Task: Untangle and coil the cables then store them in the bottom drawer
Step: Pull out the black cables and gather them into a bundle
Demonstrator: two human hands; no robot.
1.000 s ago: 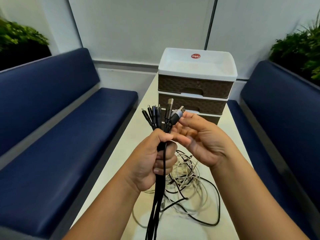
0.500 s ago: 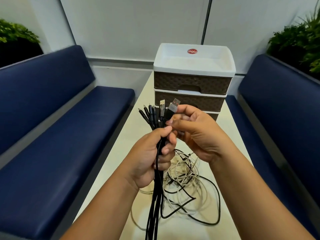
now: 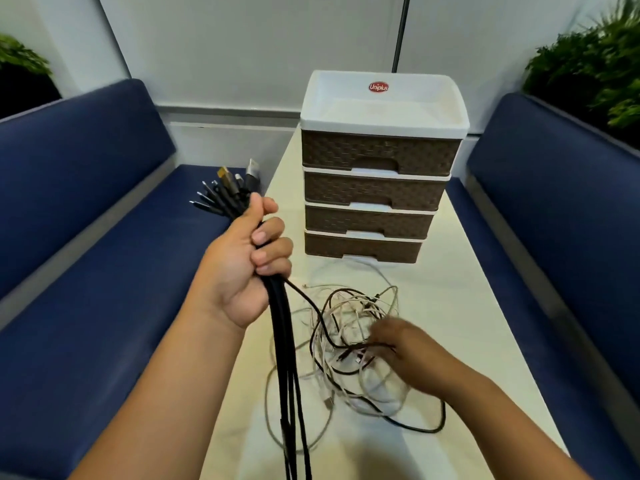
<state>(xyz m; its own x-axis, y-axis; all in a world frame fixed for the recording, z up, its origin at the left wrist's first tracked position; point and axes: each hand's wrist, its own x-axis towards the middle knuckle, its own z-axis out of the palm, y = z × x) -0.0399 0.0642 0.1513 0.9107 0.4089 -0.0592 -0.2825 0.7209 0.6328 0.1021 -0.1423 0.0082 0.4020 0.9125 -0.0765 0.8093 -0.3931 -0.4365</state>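
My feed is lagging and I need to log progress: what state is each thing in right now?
Left hand: grips the black cable bundle, plugs up.
Right hand: blurred, down in the tangled cables; grip unclear.
Tangled cables: loose heap on the table, uncoiled.
Bottom drawer: closed.
Upper drawers: closed.

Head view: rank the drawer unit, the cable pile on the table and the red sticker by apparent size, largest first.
1. Drawer unit
2. Cable pile, sprawled nearly as wide but nearer the camera, so this ranking is unsure
3. Red sticker, clearly smallest
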